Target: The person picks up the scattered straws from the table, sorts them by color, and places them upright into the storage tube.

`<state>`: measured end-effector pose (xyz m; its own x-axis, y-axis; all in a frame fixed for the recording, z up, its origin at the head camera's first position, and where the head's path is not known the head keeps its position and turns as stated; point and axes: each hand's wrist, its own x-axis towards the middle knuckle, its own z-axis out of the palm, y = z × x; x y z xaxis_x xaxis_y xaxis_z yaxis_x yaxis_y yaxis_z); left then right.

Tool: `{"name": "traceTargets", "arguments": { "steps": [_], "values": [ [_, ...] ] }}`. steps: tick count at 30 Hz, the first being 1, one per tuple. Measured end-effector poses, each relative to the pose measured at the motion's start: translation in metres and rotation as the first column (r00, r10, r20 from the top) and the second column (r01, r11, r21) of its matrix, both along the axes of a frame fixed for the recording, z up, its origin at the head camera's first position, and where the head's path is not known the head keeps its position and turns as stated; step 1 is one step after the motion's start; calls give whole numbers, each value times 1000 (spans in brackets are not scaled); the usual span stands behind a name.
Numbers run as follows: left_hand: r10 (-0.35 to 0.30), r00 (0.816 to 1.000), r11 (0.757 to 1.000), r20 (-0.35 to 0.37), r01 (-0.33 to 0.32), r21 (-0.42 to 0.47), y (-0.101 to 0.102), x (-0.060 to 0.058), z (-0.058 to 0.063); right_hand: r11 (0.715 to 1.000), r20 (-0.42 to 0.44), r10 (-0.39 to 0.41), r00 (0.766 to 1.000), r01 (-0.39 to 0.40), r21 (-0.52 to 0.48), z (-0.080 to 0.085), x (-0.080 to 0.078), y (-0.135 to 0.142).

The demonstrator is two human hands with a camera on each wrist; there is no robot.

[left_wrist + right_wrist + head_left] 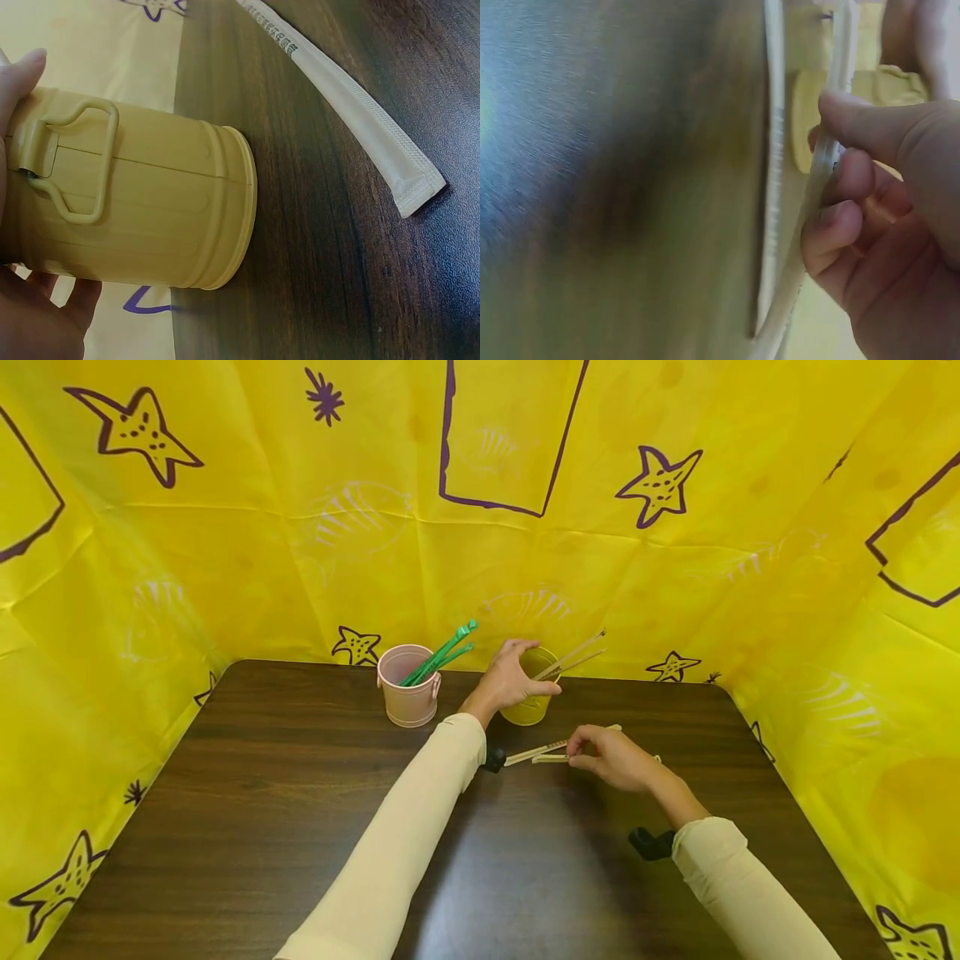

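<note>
My left hand (508, 681) grips the small yellow bucket (525, 713) around its upper part, thumb on one side and fingers on the other. Two paper-wrapped sticks (576, 665) lean out of that bucket. In the left wrist view the bucket's wire handle (105, 165) hangs against its side. Between thumb and fingertips, my right hand (618, 762) pinches another paper-wrapped stick (844, 56), just above the table. Beneath it lies one more wrapped stick (525, 753), with printing on its paper and a flat crimped end. What is inside the wrappers is hidden.
Left of the yellow bucket stands a pink bucket (408, 702) with green-wrapped sticks (442, 658) leaning out of it. Both buckets stand near the back edge of the dark wooden table (262, 793). A yellow printed cloth (255, 527) hangs behind and at both sides.
</note>
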<state>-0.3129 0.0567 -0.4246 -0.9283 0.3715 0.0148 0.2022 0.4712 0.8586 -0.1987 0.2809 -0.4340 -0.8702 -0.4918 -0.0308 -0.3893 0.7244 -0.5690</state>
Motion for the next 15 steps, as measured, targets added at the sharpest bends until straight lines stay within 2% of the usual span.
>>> {"name": "traceTargets", "arguments": {
  "steps": [5,10,13,15],
  "values": [
    [-2,1000,1000,-12,2,2,0,0,0,994,-85,-80,993,73,-86,30,-1,7],
    [3,1000,1000,-18,-3,-2,0,0,0,964,-94,-198,976,176,-198,69,-1,13],
    [2,1000,1000,-15,-2,-4,1,0,1,916,-112,-296,949,249,-314,87,1,13],
    [-2,1000,1000,-14,2,-5,1,1,1,848,-129,-370,920,278,-450,96,2,13]
  ]
}}
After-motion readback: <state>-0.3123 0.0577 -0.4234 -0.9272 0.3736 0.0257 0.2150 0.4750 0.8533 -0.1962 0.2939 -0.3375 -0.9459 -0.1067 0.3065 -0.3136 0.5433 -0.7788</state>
